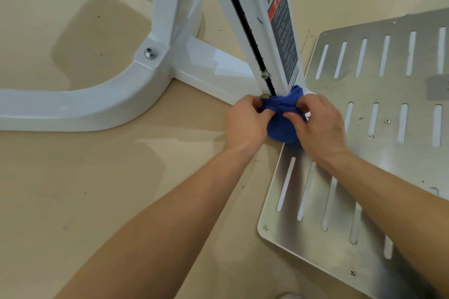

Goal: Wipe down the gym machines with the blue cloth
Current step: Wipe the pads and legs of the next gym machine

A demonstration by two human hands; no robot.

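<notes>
A blue cloth [281,118] is bunched between both my hands at the foot of a white upright post [257,19] of the gym machine. My left hand [245,124] pinches the cloth's left side with curled fingers. My right hand [318,126] grips its right side. The cloth's top edge lies against the base of the post, just under a black slot [252,43] with a small bolt. The post carries a label with red and dark print [281,26].
The machine's white curved base tube [80,107] runs left along the beige floor [97,189], joined by a bolted bracket [150,53]. A slotted metal footplate [379,104] lies flat to the right, under my right forearm.
</notes>
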